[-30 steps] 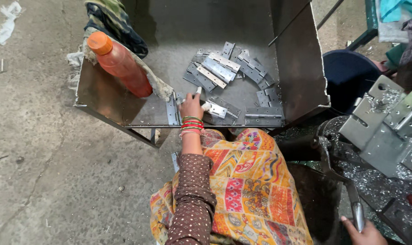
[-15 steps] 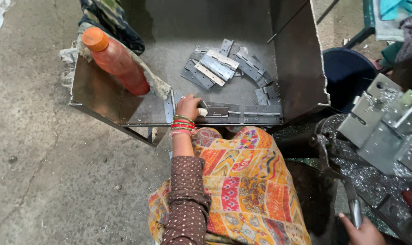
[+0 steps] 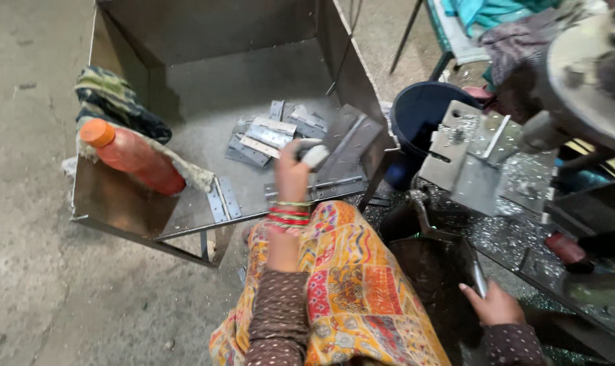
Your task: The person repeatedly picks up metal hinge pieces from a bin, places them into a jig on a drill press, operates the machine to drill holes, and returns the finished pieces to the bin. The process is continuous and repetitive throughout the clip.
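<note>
Brown dotted sleeves [image 3: 275, 318], red-green bangles [image 3: 288, 215], patchwork cloth [image 3: 351, 285]

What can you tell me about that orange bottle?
The orange bottle looks like plastic, reddish-orange with a lighter orange cap at its upper left end. It lies tilted against the left wall of the open metal box, resting on a frayed pale rag, with a dark patterned cloth just behind it. No hand touches it.
</note>
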The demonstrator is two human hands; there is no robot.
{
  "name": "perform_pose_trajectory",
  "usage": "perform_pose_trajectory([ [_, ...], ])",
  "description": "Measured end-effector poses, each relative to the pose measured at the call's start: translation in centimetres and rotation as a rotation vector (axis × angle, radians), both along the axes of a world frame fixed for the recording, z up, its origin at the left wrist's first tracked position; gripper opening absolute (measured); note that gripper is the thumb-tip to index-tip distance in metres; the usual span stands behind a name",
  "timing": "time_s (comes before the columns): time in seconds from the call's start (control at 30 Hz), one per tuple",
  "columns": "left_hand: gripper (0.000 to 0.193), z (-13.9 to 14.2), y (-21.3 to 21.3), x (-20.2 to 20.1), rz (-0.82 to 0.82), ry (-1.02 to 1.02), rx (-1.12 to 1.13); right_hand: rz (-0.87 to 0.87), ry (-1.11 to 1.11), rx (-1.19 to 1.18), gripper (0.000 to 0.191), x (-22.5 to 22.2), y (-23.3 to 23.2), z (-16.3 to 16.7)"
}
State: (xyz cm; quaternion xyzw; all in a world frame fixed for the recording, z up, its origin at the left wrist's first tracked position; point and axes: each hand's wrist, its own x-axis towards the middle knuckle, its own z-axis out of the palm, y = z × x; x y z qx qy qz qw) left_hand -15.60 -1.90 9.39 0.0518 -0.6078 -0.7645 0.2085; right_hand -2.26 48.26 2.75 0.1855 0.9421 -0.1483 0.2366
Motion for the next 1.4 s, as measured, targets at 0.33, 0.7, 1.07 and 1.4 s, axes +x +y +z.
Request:
perform_pose_trajectory([
  [0.33, 0.02, -3.6, 10.1, -4.4, -0.101, -0.294, 0.091, 0.059, 0.188, -0.055, 0.063, 0.9, 0.8, -1.7],
  [0.7, 0.025, -3.3, 16.4, -4.3, -0.089, -0.079, 0.147, 0.069, 0.24, -0.002, 0.061, 0.6, 1.0, -3.0],
  [1.07, 0.069, 4.5, 26.1, 3.0, 0.095, 0.049, -1.429, 0.107, 0.125, 0.052, 0.068, -0.3, 0.3, 0.4],
  [1.4, 0.038, 3.6, 30.1, 1.6, -0.17, 0.121, -1.528, 0.201, 0.208, 0.175, 0.069, -1.6, 0.4, 2.2],
])
